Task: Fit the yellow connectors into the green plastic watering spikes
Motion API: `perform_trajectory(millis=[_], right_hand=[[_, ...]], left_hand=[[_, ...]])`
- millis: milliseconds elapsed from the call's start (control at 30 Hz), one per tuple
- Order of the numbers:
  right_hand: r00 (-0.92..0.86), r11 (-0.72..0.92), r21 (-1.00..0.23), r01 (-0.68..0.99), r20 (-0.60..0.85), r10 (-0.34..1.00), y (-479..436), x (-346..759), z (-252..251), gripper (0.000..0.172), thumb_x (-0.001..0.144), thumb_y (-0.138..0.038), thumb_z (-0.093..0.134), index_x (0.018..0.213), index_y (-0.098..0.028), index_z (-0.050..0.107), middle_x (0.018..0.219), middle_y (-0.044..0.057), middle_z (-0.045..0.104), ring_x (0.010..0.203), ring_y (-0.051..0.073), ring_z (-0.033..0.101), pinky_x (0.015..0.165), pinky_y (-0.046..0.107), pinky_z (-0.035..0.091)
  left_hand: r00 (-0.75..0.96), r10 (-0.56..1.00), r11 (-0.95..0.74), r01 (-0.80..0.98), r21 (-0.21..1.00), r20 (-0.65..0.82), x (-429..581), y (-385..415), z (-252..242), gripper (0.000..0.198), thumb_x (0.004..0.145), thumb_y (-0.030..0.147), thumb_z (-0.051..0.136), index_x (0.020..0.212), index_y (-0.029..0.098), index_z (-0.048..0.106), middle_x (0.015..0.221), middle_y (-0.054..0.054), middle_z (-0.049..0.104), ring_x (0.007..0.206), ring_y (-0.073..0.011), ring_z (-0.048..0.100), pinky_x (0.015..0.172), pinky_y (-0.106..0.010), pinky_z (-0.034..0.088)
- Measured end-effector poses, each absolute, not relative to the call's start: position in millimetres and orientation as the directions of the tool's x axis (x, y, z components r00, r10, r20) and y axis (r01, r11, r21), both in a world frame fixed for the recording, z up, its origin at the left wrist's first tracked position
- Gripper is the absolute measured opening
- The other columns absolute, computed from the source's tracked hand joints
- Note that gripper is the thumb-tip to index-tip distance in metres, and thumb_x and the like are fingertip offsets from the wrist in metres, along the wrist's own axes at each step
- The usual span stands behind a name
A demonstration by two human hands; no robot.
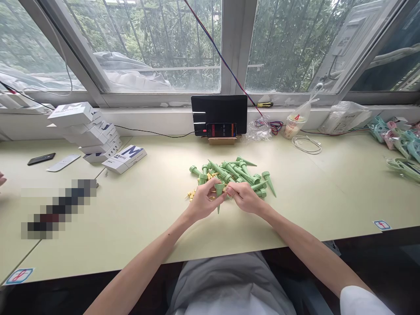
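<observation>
My left hand (204, 200) is closed around a green plastic watering spike (219, 188), its wide collar up and its pointed tip down. Close beside the collar, my right hand (244, 197) is pinched shut; whatever its fingertips hold is too small and hidden to name. Just behind both hands lies a heap of similar green spikes (243, 170), pointing every way. Small yellow plastic pieces (190, 194) are scattered to the left of the heap and partly under it.
At the back, a phone (222, 130) leans on a dark tablet (219, 109). White boxes (85, 131) are stacked left, near two flat phone-like objects. A bagged cup (293, 124), white cable (306, 145) and bagged coloured items (398, 135) are right. Part of another person's hand (1, 179) shows far left.
</observation>
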State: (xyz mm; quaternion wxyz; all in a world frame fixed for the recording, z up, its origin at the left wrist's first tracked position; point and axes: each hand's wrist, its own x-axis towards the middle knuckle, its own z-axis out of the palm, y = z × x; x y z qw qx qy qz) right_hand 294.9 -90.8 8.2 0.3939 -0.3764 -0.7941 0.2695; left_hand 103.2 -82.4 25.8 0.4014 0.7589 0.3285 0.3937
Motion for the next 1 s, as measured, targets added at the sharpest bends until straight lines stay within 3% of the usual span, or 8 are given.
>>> perform_trajectory(millis=[733,1000], right_hand=[[-0.405,0.564,-0.723,0.4,0.413,0.816,-90.7,295.2,9.0,0.04,0.104,-0.039,0.034,0.068,-0.021,0.035,0.059,-0.004,0.038,0.053,0.011,0.031,0.053,0.026,0.027],[-0.37,0.551,-0.733,0.399,0.422,0.828,-92.5,292.8,10.2,0.039,0.103,-0.037,0.038,0.068,-0.02,0.04,0.059,-0.005,0.039,0.054,0.01,0.033,0.053,0.025,0.028]], left_hand=[[0.474,0.809,-0.497,0.238,0.834,0.347,101.4,-80.3,22.6,0.018,0.085,0.026,0.065,0.093,0.02,0.049,0.068,0.006,0.037,0.057,-0.008,0.035,0.051,-0.02,0.032],[0.449,0.831,-0.465,0.239,0.853,0.327,99.9,-79.5,21.4,0.019,0.084,0.026,0.066,0.095,0.021,0.05,0.067,0.007,0.037,0.055,-0.0074,0.037,0.052,-0.02,0.039]])
